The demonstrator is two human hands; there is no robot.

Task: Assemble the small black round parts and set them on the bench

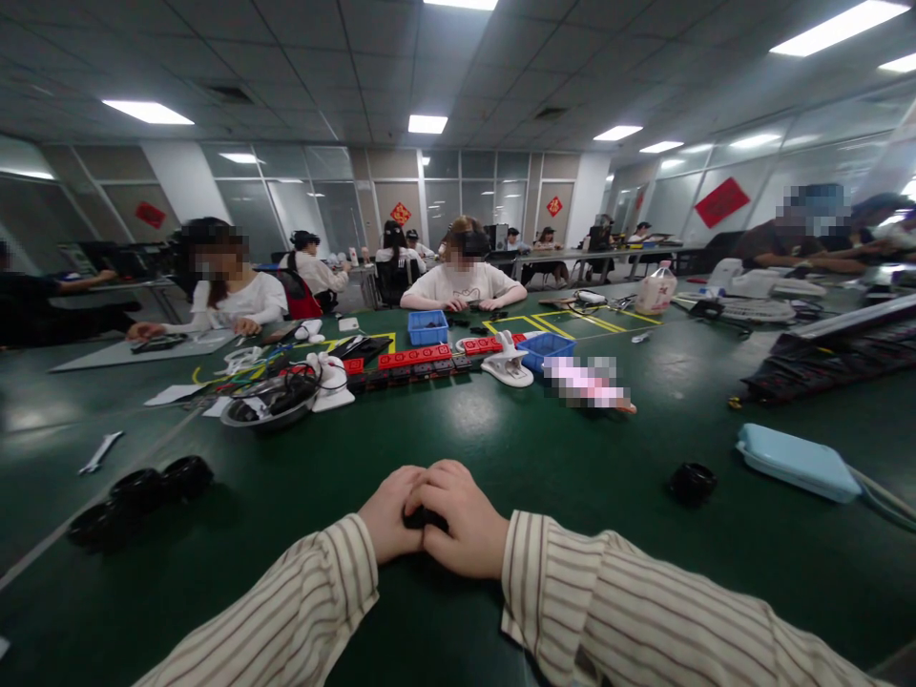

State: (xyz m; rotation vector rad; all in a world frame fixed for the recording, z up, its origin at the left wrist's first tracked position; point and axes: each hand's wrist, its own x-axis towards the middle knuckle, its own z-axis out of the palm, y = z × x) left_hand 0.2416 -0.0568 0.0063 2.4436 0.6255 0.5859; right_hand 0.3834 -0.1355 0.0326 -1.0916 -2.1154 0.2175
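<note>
Small black part [422, 519], mostly covered: only a dark sliver shows where the left hand [390, 527] and right hand [462, 520] meet, both clasped around it. Shape can't be made out. It's down at the green table [501, 448], centre, near edge.

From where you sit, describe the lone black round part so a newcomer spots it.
On the green table, look right of the right hand toward the light-blue case. The black round part lies just left of that case, alone; similar black ones cluster far left.
</note>
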